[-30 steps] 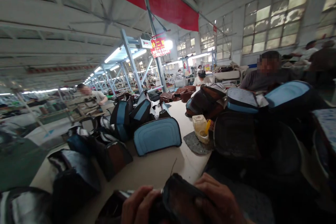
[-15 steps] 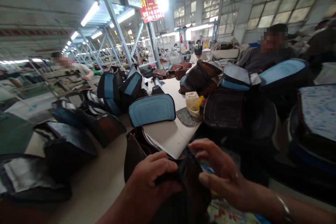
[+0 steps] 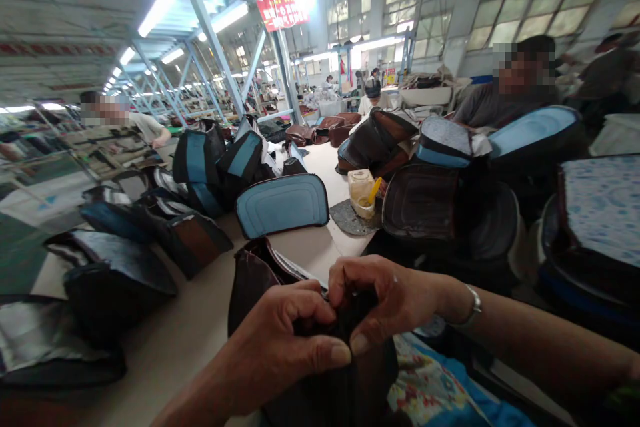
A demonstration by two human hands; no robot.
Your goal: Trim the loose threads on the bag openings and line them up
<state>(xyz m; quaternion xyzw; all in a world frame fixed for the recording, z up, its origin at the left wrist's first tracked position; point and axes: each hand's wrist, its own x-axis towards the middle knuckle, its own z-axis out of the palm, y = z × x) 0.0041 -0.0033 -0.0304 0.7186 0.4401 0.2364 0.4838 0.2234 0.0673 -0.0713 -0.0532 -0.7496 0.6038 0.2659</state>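
A dark brown and black bag piece [image 3: 253, 277] stands at the near edge of the long work table [image 3: 190, 340], right in front of me. My left hand [image 3: 280, 347] is closed on its top edge, thumb pressed forward. Curled over the same edge from the right, my right hand [image 3: 387, 297] pinches the dark material with fingers and thumb. The two hands touch each other over the bag piece. A metal bracelet sits on my right wrist. A flowered blue cloth [image 3: 435, 390] lies under my right forearm.
Several blue-and-black bag panels [image 3: 283, 203] and dark bags [image 3: 113, 280] crowd the table's left and middle. A yellowish glue container [image 3: 363, 192] with a brush stands on a grey mat. Stacked bag shells [image 3: 450, 213] pile up at right. Other people sit at the far right and far left.
The view has dropped toward the table. My right hand, spread half a second ago, has closed onto the bag piece's top edge beside my left hand.
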